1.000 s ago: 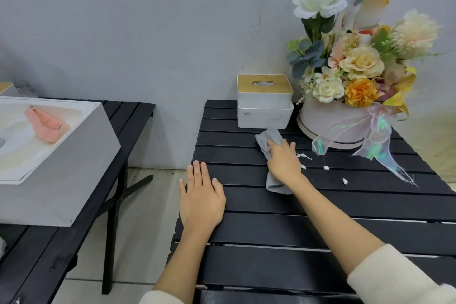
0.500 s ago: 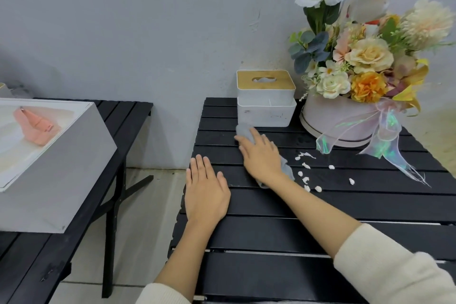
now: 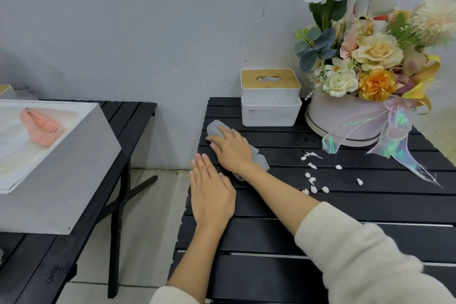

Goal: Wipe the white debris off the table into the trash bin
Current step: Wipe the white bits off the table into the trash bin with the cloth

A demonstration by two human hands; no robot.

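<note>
grey cloth [image 3: 259, 159] is pressed flat against the black slatted table [image 3: 345, 207] by the right hand [image 3: 233, 153], fingers extended over it, in front of the tissue box [image 3: 271, 97]. the left hand [image 3: 212, 195] is laid flat and empty, fingers together, nearer than the tissue box at the table's left edge. white debris [image 3: 313, 181] is scattered right of the cloth, apart from it, in front of the flower arrangement [image 3: 365, 74].
</note>
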